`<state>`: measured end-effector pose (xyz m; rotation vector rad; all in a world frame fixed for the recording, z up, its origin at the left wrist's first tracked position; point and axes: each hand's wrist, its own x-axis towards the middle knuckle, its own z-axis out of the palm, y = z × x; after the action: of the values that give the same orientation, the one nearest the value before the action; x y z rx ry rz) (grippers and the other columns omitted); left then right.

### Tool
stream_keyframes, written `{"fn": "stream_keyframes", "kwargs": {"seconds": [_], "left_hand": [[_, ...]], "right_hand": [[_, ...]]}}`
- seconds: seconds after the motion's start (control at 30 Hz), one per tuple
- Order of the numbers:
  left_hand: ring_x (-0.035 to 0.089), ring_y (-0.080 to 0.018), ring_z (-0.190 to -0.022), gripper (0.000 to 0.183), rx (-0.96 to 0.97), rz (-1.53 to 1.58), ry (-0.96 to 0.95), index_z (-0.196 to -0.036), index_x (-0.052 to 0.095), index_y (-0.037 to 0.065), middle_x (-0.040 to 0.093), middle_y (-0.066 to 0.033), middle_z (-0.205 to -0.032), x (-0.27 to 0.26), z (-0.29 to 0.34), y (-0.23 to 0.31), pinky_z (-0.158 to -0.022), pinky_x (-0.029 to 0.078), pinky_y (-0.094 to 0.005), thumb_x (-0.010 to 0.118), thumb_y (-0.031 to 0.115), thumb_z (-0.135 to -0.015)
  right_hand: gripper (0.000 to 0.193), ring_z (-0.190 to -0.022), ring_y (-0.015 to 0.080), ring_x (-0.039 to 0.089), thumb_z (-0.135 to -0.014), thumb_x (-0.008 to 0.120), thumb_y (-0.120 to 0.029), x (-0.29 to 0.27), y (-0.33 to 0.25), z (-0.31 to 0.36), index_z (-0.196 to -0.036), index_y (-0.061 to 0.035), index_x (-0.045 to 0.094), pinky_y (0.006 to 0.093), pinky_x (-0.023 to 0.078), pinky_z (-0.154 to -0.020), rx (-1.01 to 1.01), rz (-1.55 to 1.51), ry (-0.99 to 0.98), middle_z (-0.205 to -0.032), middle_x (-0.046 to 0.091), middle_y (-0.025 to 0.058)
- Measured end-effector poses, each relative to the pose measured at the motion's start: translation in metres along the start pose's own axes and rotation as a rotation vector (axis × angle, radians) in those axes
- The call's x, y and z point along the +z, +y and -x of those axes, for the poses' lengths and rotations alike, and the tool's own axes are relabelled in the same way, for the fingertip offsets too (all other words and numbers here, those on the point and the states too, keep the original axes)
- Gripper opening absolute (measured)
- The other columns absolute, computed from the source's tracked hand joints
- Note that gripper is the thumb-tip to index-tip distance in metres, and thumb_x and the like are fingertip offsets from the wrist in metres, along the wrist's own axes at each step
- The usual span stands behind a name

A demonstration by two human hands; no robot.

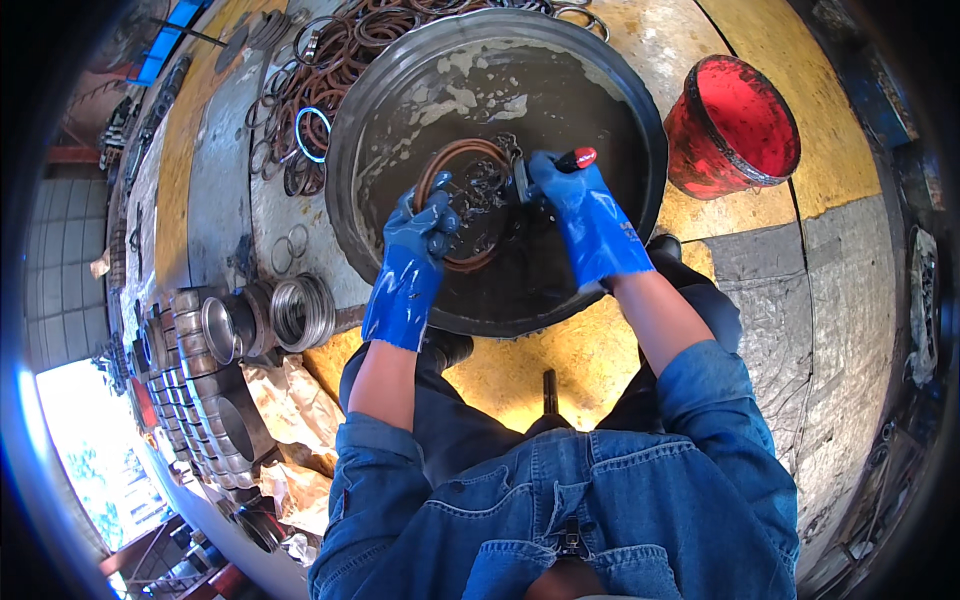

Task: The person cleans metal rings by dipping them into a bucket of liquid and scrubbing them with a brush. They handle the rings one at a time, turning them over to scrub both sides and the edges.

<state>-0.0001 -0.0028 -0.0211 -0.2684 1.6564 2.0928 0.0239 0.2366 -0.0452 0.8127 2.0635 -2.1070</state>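
Observation:
My left hand [418,232], in a blue rubber glove, is closed around the left side of a brown metal ring [458,147]. The ring is held tilted over a wide dark basin [342,165] of murky grey liquid, its lower edge close to the surface. My right hand [578,205], gloved alike, grips a hand tool with a black handle and red end [577,159]. The tool's narrow grey head meets the ring's right side; its exact kind is not plain. Wet gloves glisten, and the liquid between my hands is rippled and splashing.
Many rusty rings [375,30] are heaped beyond the basin's left rim. A red bucket [735,130] stands to its right. At the left are stacked bright metal rings [303,313], metal cylinders [240,425] and crumpled brown paper [292,400]. My legs straddle the yellow floor [535,370] before the basin.

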Motion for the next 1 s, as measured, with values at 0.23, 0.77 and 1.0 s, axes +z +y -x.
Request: {"fn": "stream_keyframes", "kwargs": {"seconds": [0.23,0.77,1.0], "left_hand": [[0.047,-0.0056,-0.048,0.033,0.02,0.1,0.017,-0.128,0.066,0.004,0.066,-0.0048,-0.076,-0.016,-0.002,0.007,-0.043,0.033,-0.0192,0.067,0.01,-0.096],[0.053,-0.0075,-0.052,0.038,0.106,0.084,-0.128,-0.135,0.062,0.003,0.066,-0.0036,-0.077,-0.012,-0.002,0.003,-0.042,0.036,-0.0183,0.066,0.007,-0.097],[0.061,-0.0076,-0.062,0.036,0.129,-0.01,-0.055,-0.133,0.064,0.003,0.067,-0.0004,-0.083,-0.004,-0.005,0.001,-0.044,0.038,-0.0181,0.067,0.009,-0.097]], "right_hand": [[0.02,-0.087,0.0144,0.072,-0.092,0.067,-0.014,0.004,-0.007,0.012,-0.108,-0.0069,0.076,0.0293,0.056,-0.08,-0.495,0.052,-0.076,-0.094,0.076,0.0102],[0.022,-0.061,0.0113,0.062,-0.089,0.066,-0.021,0.01,0.016,0.037,-0.077,-0.0037,0.072,0.0302,0.05,-0.062,0.075,0.076,-0.332,-0.067,0.067,0.0029],[0.019,-0.074,0.0152,0.067,-0.089,0.069,-0.023,0.011,0.024,0.046,-0.095,-0.0068,0.076,0.0307,0.052,-0.071,-0.108,0.126,-0.449,-0.083,0.073,0.007]]}}
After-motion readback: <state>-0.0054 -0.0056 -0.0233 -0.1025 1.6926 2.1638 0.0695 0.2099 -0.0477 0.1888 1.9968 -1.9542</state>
